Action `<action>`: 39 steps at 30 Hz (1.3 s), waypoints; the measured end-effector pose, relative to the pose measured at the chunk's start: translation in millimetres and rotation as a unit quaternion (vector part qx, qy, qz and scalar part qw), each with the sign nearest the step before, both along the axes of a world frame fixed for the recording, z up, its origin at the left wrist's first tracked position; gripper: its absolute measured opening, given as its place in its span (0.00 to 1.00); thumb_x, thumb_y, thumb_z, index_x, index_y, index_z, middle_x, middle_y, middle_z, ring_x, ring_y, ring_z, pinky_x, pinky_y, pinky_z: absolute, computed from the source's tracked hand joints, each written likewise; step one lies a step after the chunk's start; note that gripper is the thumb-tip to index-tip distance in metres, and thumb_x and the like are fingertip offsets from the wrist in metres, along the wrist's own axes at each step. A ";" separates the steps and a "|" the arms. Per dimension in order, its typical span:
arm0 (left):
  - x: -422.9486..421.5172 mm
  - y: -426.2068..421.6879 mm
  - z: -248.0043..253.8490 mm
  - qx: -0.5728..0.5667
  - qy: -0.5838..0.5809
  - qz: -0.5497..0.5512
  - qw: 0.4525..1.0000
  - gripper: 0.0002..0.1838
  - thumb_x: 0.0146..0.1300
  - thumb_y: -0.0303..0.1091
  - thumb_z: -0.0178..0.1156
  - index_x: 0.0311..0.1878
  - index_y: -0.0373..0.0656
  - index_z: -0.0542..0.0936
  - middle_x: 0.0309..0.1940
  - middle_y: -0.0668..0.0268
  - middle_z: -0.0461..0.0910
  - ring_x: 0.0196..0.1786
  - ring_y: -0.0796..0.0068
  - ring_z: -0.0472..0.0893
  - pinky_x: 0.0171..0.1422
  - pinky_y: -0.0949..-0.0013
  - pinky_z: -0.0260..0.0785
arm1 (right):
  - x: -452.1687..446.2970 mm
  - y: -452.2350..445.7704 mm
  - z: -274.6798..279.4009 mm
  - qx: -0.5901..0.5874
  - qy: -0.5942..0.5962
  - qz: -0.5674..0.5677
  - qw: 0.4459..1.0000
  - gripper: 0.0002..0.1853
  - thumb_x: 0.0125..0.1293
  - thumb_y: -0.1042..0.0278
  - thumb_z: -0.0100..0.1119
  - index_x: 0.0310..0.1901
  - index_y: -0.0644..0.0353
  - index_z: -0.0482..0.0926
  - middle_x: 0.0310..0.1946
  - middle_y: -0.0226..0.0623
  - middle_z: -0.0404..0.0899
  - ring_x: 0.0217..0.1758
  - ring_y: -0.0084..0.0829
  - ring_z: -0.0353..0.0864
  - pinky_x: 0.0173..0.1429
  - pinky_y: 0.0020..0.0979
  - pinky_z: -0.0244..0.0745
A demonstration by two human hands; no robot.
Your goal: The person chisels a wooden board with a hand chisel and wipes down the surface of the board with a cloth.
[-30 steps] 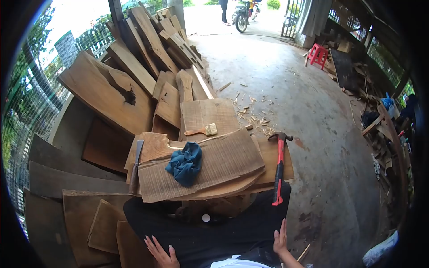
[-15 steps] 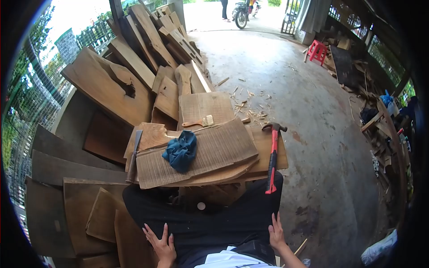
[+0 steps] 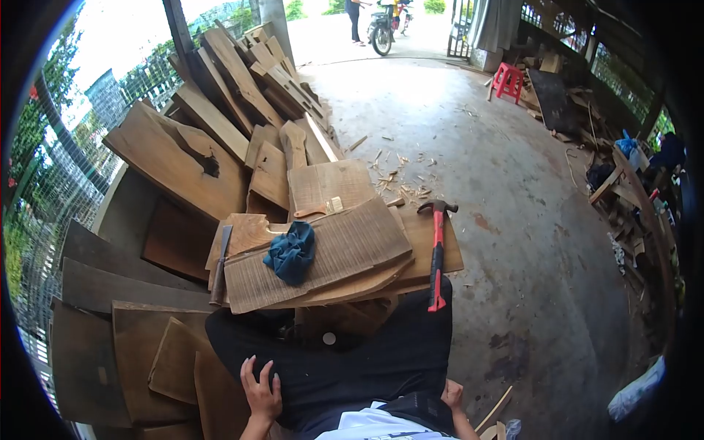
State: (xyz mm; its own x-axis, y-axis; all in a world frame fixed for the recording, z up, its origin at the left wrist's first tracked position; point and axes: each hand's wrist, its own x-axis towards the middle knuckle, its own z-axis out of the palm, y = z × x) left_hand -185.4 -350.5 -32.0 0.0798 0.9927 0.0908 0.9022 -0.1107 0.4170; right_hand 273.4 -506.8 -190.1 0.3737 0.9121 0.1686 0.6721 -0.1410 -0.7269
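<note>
My left hand (image 3: 262, 390) rests on my left thigh, its fingers apart and holding nothing. Beside my right thigh, my right hand (image 3: 452, 394) is curled closed; whatever it may hold is hidden. Before my knees, a rough-sawn board (image 3: 352, 253) lies on other wood, with a crumpled blue cloth (image 3: 290, 253) on top. To its left is a chisel (image 3: 221, 268) with a wooden handle. A paintbrush (image 3: 320, 209) lies at the far edge. On the right, a claw hammer (image 3: 438, 249) with a red and black handle points toward me.
Many planks (image 3: 176, 161) lean along the mesh fence on the left. Wood chips (image 3: 400, 176) litter the concrete floor (image 3: 528, 242). A red stool (image 3: 507, 82) and scrap wood stand at right. Beyond the doorway are a motorbike (image 3: 381, 33) and a person's legs (image 3: 356, 26).
My right hand has drawn back along my thigh and its fingers have curled closed. My left hand has shifted slightly, still spread. The view has turned a little; the tools lie as before.
</note>
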 end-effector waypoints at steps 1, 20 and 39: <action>-5.7 -2.5 -3.1 -0.024 -0.013 -0.002 1.000 0.26 0.71 0.37 0.61 0.70 0.44 0.77 0.80 0.41 0.58 0.83 0.36 0.56 0.85 0.38 0.50 | -2.4 0.9 12.1 0.014 0.006 -0.016 1.000 0.11 0.68 0.74 0.56 0.27 0.66 0.72 0.24 0.55 0.73 0.32 0.61 0.79 0.34 0.50 0.72; -36.8 -60.0 -33.0 -0.008 0.002 -0.029 1.000 0.48 0.69 0.66 0.58 0.85 0.52 0.60 0.86 0.40 0.42 0.87 0.34 0.43 0.86 0.31 0.34 | 4.1 64.0 76.3 -0.091 0.151 -0.075 0.981 0.52 0.63 0.40 0.75 0.77 0.65 0.61 0.65 0.60 0.74 0.65 0.52 0.79 0.71 0.45 0.74; -26.3 34.7 17.2 0.050 0.009 -0.284 0.958 0.25 0.69 0.51 0.62 0.63 0.48 0.85 0.68 0.60 0.82 0.74 0.53 0.76 0.82 0.45 0.58 | -1.8 129.9 163.4 -0.370 -0.170 0.079 0.910 0.39 0.75 0.43 0.60 0.77 0.63 0.68 0.71 0.74 0.69 0.70 0.62 0.78 0.72 0.49 0.76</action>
State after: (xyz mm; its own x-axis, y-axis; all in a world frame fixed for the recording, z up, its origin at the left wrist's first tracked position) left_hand -211.7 -315.8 -14.8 0.6063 0.7755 0.1758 0.6920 -0.6235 0.3639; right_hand 271.6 -376.9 -26.7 0.2683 0.8612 -0.4317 0.8947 -0.3889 -0.2196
